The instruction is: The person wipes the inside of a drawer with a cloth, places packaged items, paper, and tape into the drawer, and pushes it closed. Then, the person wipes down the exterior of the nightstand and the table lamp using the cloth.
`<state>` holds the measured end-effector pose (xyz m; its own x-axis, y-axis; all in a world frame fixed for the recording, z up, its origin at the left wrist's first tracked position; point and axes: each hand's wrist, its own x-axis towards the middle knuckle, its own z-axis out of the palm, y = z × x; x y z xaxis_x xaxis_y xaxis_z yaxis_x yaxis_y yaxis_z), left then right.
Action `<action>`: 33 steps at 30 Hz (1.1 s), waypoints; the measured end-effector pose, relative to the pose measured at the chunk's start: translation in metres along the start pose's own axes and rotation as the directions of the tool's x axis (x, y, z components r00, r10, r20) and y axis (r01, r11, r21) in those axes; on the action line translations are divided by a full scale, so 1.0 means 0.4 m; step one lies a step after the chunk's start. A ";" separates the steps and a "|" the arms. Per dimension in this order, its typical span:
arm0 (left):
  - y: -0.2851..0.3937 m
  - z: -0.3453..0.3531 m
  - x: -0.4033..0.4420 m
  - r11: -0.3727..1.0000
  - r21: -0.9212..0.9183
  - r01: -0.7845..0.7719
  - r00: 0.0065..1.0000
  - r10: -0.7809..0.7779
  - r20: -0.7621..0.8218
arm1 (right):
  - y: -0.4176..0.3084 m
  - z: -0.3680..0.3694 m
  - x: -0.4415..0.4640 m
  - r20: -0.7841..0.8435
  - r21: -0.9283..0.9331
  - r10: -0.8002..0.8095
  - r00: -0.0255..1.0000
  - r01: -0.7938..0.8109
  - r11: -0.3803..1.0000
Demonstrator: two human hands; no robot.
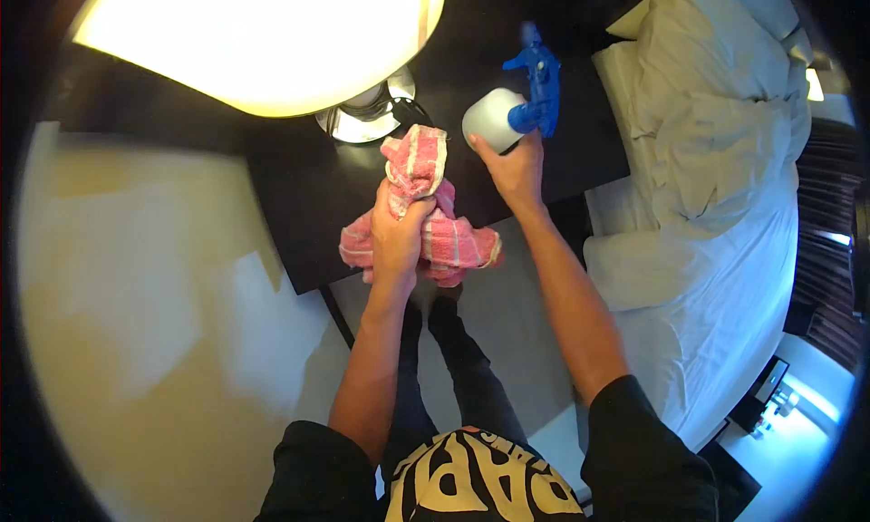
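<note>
A crumpled pink checked cloth (458,241) is bunched in my left hand (396,236), whose fingers are wrapped round it over the front edge of the dark table. My right hand (517,173) grips a spray bottle (492,119) with a white body and a blue trigger head. The bottle is seen from above, its blue nozzle pointing toward the far side. My thumb lies along the white body, while most of the other fingers are hidden behind the bottle. Whether the bottle touches the tabletop, I cannot tell.
A lit lamp with a large shade (272,42) and a shiny metal base (362,123) stands on the dark table (299,196). To the right is a bed with rumpled pale bedding (698,223). A pale wall (136,295) is at the left.
</note>
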<state>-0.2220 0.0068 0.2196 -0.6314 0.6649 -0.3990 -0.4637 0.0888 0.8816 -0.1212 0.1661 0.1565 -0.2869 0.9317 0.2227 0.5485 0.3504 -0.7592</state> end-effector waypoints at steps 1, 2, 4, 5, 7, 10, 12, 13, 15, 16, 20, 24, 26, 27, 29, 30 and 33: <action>0.002 0.010 0.000 1.000 -0.019 0.019 1.000 -0.019 0.025 | 0.008 0.002 0.018 0.067 0.032 0.015 0.998 -0.017 0.999; 0.007 0.022 0.000 0.999 -0.038 0.036 0.998 -0.034 0.047 | 0.013 0.005 0.037 0.136 0.066 0.024 0.990 -0.034 0.997; 0.010 0.047 0.007 0.997 -0.052 0.053 0.997 -0.050 0.059 | 0.022 0.007 0.073 0.092 0.073 0.033 0.995 -0.040 0.997; 0.009 0.067 0.015 0.988 -0.141 0.066 0.997 -0.060 0.040 | 0.031 0.004 0.090 0.043 0.074 0.040 0.998 -0.043 0.996; 0.003 0.111 0.038 0.944 -0.320 0.081 0.996 -0.084 0.006 | 0.049 -0.007 0.128 -0.001 0.077 0.045 0.999 -0.045 0.996; -0.008 0.173 0.081 0.922 -0.382 0.058 0.998 -0.053 0.024 | 0.088 -0.029 0.194 0.055 0.009 0.046 0.997 -0.047 0.999; -0.019 0.211 0.122 0.932 -0.363 0.007 1.000 -0.001 0.016 | 0.082 -0.060 0.201 0.103 -0.014 0.079 0.992 -0.078 0.997; -0.023 0.230 0.135 0.939 -0.342 -0.037 0.999 0.046 0.019 | 0.079 -0.078 0.199 0.140 -0.045 0.118 0.983 -0.112 0.993; -0.025 0.279 0.147 0.977 -0.104 -0.187 0.974 0.171 -0.146 | 0.076 -0.115 0.169 0.092 0.133 0.223 0.971 -0.234 0.963; -0.020 0.295 0.160 0.947 0.166 -0.274 0.912 0.311 -0.266 | 0.054 -0.138 0.134 0.035 0.283 0.211 0.977 -0.212 0.935; 0.017 0.315 0.199 0.893 0.247 -0.378 0.851 0.439 -0.287 | -0.095 -0.134 0.084 0.140 0.306 -0.177 0.974 0.127 0.944; 0.022 0.265 0.240 0.785 0.195 -0.588 0.784 0.613 -0.100 | -0.095 -0.052 0.140 0.382 0.118 -0.468 0.797 0.461 0.880; -0.065 0.208 0.277 0.775 0.197 -0.600 0.779 0.623 -0.078 | -0.100 0.003 0.169 0.462 0.062 -0.519 0.719 0.558 0.827; -0.096 0.182 0.274 0.777 0.193 -0.600 0.788 0.615 -0.029 | -0.099 0.017 0.174 0.488 -0.052 -0.491 0.722 0.586 0.809; -0.069 0.108 0.182 0.761 0.464 -0.455 0.819 0.562 -0.119 | -0.108 0.039 0.191 0.514 -0.277 -0.435 0.740 0.623 0.732; -0.081 0.066 0.165 0.755 0.534 -0.381 0.811 0.550 -0.198 | -0.118 0.050 0.195 0.521 -0.278 -0.439 0.732 0.632 0.724; -0.076 0.023 0.174 0.711 0.649 -0.270 0.744 0.582 -0.328 | -0.139 0.095 0.206 0.520 -0.579 -0.378 0.766 0.641 0.504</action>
<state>-0.2460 0.0573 0.1675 -0.9437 0.3028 0.1330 0.2437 0.3651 0.8985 -0.2051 0.2196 0.1940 -0.8351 0.5320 0.1397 0.5473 0.8291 0.1142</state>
